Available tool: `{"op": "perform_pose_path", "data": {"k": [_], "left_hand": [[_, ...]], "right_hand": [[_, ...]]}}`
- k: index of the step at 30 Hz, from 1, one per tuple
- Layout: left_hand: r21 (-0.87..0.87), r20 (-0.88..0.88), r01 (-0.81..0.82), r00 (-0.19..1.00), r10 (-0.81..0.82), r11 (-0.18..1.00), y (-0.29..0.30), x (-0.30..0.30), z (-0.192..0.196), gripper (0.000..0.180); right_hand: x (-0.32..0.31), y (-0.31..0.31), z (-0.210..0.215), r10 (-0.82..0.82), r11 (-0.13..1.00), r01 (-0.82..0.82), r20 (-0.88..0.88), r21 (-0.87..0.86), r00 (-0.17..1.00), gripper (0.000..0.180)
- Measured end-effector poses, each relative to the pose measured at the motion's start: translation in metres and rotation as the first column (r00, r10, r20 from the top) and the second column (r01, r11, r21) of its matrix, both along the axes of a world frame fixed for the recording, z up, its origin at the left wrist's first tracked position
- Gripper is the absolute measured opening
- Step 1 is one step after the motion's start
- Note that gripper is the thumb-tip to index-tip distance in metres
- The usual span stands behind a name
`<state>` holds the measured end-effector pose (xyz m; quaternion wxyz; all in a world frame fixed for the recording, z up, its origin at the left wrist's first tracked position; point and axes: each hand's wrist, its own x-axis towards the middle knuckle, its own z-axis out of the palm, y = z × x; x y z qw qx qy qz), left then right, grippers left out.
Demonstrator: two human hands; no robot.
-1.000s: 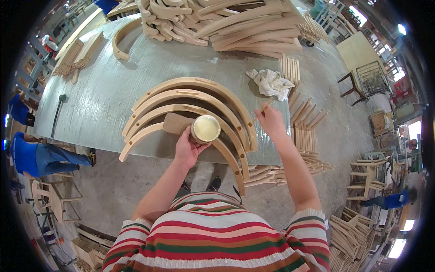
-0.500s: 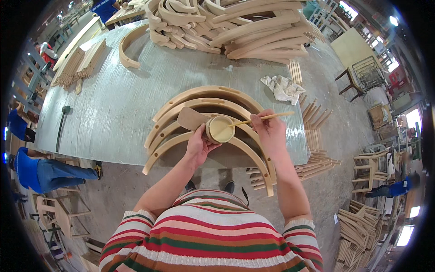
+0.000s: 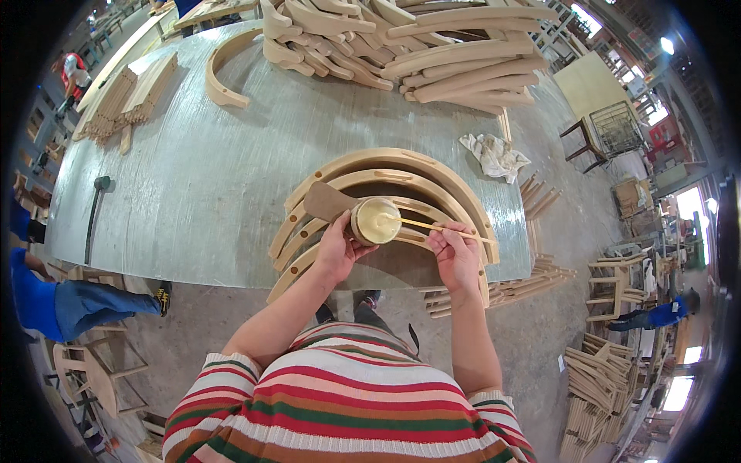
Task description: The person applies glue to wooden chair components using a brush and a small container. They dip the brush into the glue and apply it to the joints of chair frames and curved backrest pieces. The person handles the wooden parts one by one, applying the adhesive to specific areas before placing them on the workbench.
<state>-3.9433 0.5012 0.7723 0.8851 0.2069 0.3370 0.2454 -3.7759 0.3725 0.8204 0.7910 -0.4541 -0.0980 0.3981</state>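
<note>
My left hand (image 3: 337, 251) is wrapped round a small round cup (image 3: 376, 221) of pale cream-coloured paste, tilted so that its open top shows. A flat brown piece with a rounded end (image 3: 327, 202) sticks out to the upper left beside the cup; whether my fingers hold it too, I cannot tell. Between the fingertips of my right hand (image 3: 457, 258) is a thin wooden stick (image 3: 421, 224), its far end dipped in the paste. Beneath both hands, several curved wooden rails (image 3: 369, 158) with slots and round holes lie nested on the table near its front edge.
The grey-green table (image 3: 201, 177) carries a heap of curved wooden parts (image 3: 463, 69), a single curved rail (image 3: 220, 81), bundled slats (image 3: 127, 96), a crumpled cloth (image 3: 495, 157) and a dark rod-like tool (image 3: 97, 208). A person in blue (image 3: 69, 301) stands at the left. Wooden parts (image 3: 602, 393) are piled on the floor.
My right hand has come down and a little left, and the stick lies at a different slant in the cup. The view has shifted, so the rails appear further right. The left hand keeps its grip.
</note>
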Motion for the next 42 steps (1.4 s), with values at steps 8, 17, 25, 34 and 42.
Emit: {"op": "perform_pose_path", "data": {"k": [8, 17, 25, 34, 42], "left_hand": [[0.008, 0.041, 0.063, 0.997, -0.063, 0.998, 0.000, 0.022, 0.002, 0.036], [-0.041, -0.011, 0.034, 0.999, -0.035, 0.999, 0.017, 0.007, -0.010, 0.039], [-0.004, -0.008, -0.038, 0.999, 0.038, 0.999, 0.030, -0.025, -0.015, 0.037], [-0.036, -0.012, -0.031, 0.999, 0.030, 0.999, 0.030, -0.034, -0.014, 0.039], [-0.022, 0.027, -0.017, 0.999, 0.017, 1.000, 0.030, -0.029, -0.008, 0.039]], "right_hand": [[0.000, 0.005, -0.031, -0.149, 0.982, 0.138, -0.084, -0.130, 0.985, 0.020], [0.010, -0.013, -0.032, -0.239, 0.953, 0.226, -0.042, -0.202, 0.970, 0.025], [0.007, -0.021, -0.054, -0.218, 0.906, 0.282, 0.222, -0.316, 0.950, 0.021], [0.003, -0.033, -0.041, -0.026, 0.879, 0.327, 0.650, -0.348, 0.760, 0.020], [-0.030, -0.015, -0.050, 0.135, 0.917, 0.292, 0.900, -0.272, 0.414, 0.008]]}}
